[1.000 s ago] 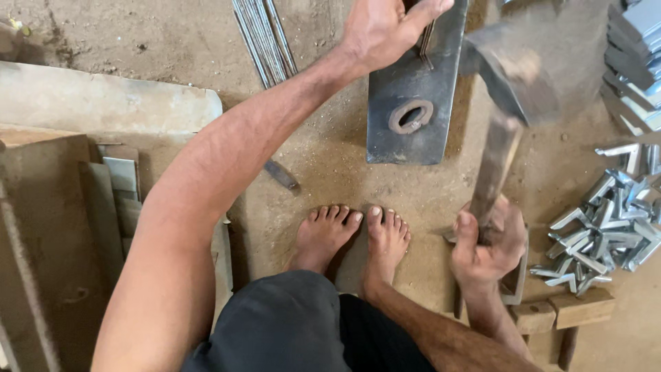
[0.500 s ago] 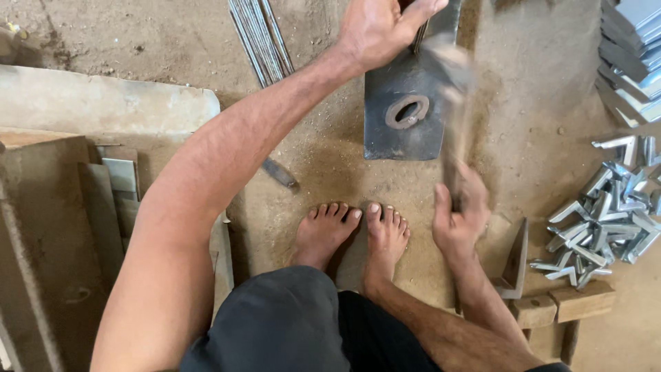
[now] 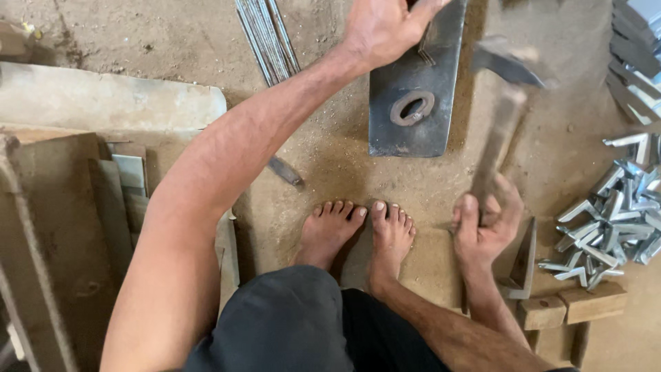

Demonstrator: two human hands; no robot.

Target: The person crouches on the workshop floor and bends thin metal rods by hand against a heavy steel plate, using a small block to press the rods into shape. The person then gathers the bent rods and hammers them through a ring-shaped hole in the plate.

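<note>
1. Hammer (image 3: 497, 138) is gripped by closed right hand (image 3: 485, 227), handle rising up-frame, head right of plate (image 3: 413, 89).
2. Plate lies on sand ahead of the feet; left hand (image 3: 385, 27) is closed over a metal piece at its top edge, nearer.

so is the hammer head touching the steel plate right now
Apart. The head view shows the blurred hammer head raised to the right of the steel plate, with sandy floor between them; the right hand grips the handle.
</note>
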